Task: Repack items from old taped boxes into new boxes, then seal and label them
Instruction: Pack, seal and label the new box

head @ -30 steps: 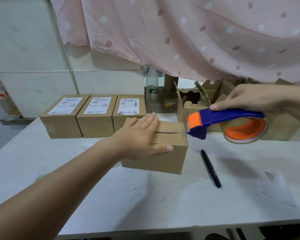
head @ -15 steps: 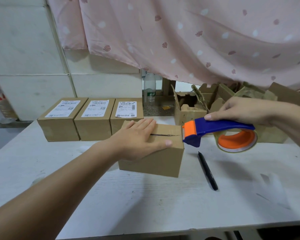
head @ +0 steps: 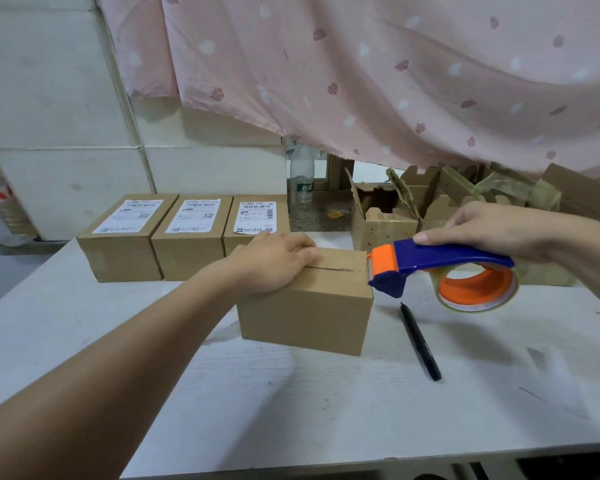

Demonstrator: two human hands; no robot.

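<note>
Centre frame: unsealed box [head: 312, 299] on worktop [head: 361, 410]. Left hand [head: 274, 261] flat on its top flaps, fingers straight. Right hand [head: 492, 230] grips tape dispenser [head: 444, 268], orange nose touching box's right top edge.

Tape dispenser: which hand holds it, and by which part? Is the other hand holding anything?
Right hand grips the tape dispenser by its blue handle. Left hand rests on the box top, gripping nothing.

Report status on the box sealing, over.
Left hand presses on the box top. Right hand grips the tape dispenser, nose at the box's right edge. Seam untaped. Pen beside the box, clear of the path.
</note>
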